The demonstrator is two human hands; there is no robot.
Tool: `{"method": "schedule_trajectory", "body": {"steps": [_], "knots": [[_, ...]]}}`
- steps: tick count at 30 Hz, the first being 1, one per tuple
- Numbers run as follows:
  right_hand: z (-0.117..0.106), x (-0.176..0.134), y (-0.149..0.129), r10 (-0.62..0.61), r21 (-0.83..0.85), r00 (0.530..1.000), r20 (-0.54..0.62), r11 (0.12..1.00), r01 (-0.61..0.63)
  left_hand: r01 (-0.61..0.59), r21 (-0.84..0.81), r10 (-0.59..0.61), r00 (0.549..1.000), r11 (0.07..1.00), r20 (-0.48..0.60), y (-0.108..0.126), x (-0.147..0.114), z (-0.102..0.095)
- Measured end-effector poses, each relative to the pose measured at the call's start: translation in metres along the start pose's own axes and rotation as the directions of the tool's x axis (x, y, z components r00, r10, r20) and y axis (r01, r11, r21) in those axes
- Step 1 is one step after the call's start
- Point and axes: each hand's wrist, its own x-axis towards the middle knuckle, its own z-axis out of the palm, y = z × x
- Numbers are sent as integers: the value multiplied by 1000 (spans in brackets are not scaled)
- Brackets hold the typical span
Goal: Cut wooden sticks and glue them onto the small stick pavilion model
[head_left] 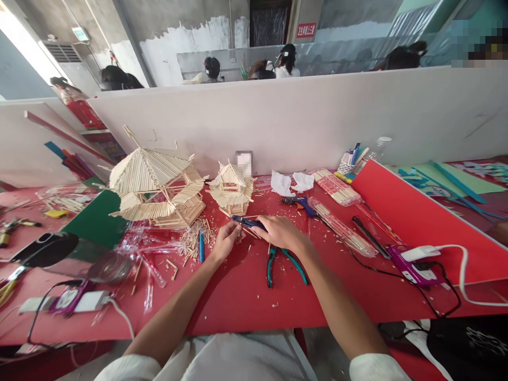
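Note:
My left hand (227,241) is closed in a pinch at the middle of the red table, with a thin wooden stick (251,233) at its fingertips. My right hand (281,232) grips a slim dark blue tool (249,221), its exact kind unclear; the tool's far end reaches over my left fingers. Just beyond stands a small stick-built pavilion model (230,193). A larger pavilion model (153,185) is to its left. Pliers with teal handles (271,267) lie spread below my right wrist. Cut stick pieces (194,241) and a blue pen-like item (201,247) lie left of my left hand.
A blue glue gun (305,205), bagged sticks (337,186) and crumpled tissues (281,183) lie to the right. A red board (428,222) leans beside a purple power strip (415,264). At left are a clear bottle (99,267) and a green board (103,219). A white partition (286,124) runs behind.

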Motion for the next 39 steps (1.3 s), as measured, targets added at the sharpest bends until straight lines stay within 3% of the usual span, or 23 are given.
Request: {"method": "schedule_trajectory", "body": {"steps": [14,27,35,39], "knots": [[-5,-1,0,0,5,999,39,1000,0,11,52,-12,1000,999,17,4,0,0],[-6,-2,2,-12,-12,999,37,1000,12,-59,201,46,997,978,68,-2,3,-7],[-7,-2,3,-6,-2,999,52,1000,6,-52,170,39,996,984,80,-2,3,-5],[-6,-2,4,2,-17,998,60,1000,-1,1,81,-4,999,997,34,-4,4,-4]]}}
